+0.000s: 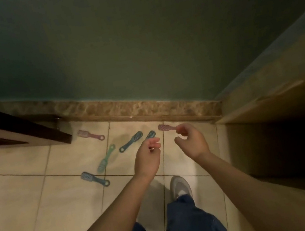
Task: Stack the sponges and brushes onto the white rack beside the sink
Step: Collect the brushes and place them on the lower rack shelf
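Observation:
Several small long-handled brushes lie scattered on the tiled floor [41, 204]. A pink brush [90, 134] lies by the dark door, a dark blue brush [131, 140] and a green brush [106, 158] in the middle, and another blue brush [94, 178] nearest me. My left hand [148, 156] hovers above the floor with loosely curled fingers, covering the handle of a blue brush [150, 134]. My right hand [191, 141] hovers likewise, its fingertips over the handle of a second pink brush [163, 127]. Both hands seem to hold nothing. No rack, sink or sponge is in view.
A green wall [136, 47] with a brown marble skirting [136, 108] closes the far side. A dark wooden door [18, 129] juts in at the left. A tan ledge with a dark recess [282, 134] fills the right. My shoe [180, 187] and jeans are below.

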A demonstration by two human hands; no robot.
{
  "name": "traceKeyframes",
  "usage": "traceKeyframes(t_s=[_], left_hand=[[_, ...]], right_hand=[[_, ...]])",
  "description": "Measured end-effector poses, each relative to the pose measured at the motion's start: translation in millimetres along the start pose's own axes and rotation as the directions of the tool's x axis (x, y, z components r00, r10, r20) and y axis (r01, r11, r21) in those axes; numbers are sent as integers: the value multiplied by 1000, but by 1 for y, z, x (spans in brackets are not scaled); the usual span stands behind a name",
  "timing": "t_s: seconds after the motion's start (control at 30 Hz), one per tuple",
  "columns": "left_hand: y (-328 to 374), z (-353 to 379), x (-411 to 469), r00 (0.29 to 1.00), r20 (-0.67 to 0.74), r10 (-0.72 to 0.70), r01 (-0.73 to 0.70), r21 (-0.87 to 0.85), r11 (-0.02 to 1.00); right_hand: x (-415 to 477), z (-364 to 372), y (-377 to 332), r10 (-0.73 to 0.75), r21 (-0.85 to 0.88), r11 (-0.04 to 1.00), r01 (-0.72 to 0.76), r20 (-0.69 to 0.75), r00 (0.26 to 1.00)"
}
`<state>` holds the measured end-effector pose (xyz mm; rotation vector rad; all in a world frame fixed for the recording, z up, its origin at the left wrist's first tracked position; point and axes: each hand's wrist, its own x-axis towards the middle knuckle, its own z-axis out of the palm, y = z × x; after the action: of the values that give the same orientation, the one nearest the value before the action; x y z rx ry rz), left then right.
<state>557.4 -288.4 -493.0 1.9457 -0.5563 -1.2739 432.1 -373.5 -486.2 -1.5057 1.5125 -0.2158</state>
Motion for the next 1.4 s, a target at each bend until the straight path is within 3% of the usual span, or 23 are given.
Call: traceKeyframes(t_s=[0.37,0.6,0.87,1.2,1.3,1.4], left_hand=[[-137,75,180,1000,-31,4,-5,-17,1000],[-169,93,235,999,-34,-4,3,-46,999],[-190,98,256,996,-31,-80,77,-98,992],[-199,96,246,997,-43,-58,48,-197,979],[-200,88,241,997,-61,-38,25,-209,978],[-200,78,238,998,-63,-19,4,-222,975]], right_hand=[[168,112,147,-75,-32,997,75,12,997],[224,145,180,-210,-235,949,211,29,977],[246,163,201,-323,-487,821,297,32,946],[239,174,206,-304,-588,762,270,42,952],[234,176,204,-237,-544,804,238,73,969],[224,183,196,-201,-284,941,186,-24,979]])
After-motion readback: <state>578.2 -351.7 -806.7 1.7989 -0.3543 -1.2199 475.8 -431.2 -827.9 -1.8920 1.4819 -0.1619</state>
